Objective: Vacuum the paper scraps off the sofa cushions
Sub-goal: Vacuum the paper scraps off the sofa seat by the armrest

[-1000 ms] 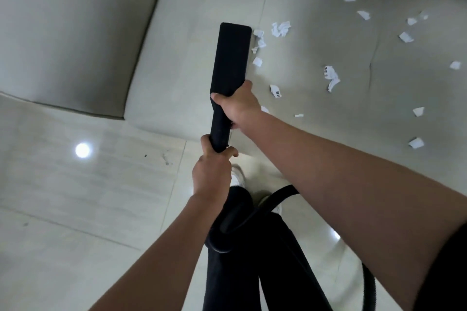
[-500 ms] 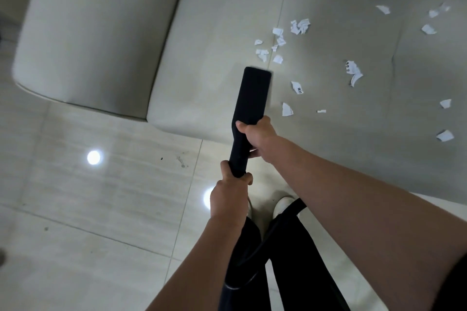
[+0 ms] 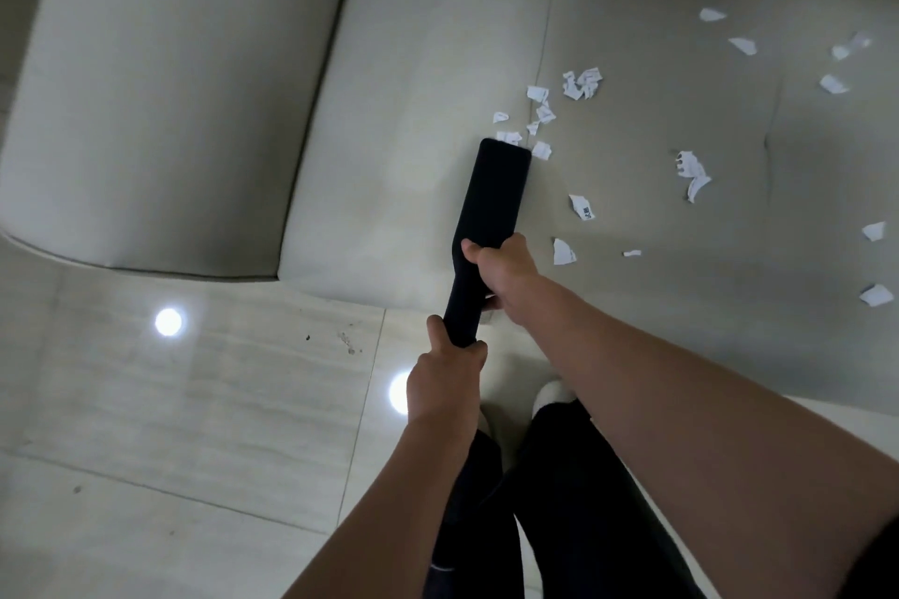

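A flat black vacuum nozzle (image 3: 491,204) lies over the beige sofa seat cushion (image 3: 413,63), its tip touching the nearest white paper scraps (image 3: 540,112). My right hand (image 3: 501,265) grips the nozzle at its middle. My left hand (image 3: 445,379) grips its lower end, over the floor. Several more scraps (image 3: 693,173) lie scattered to the right across the cushion, as far as the frame's edge. What runs below my left hand is hidden by my arm and legs.
The wide sofa armrest (image 3: 160,88) stands at the left. Glossy tiled floor (image 3: 194,404) with light reflections runs in front of the sofa. My legs in dark trousers (image 3: 559,501) stand close to the cushion's front edge.
The nozzle was drawn back toward the sofa's front edge a second ago. In the last half second its tip has moved forward onto the nearest scraps.
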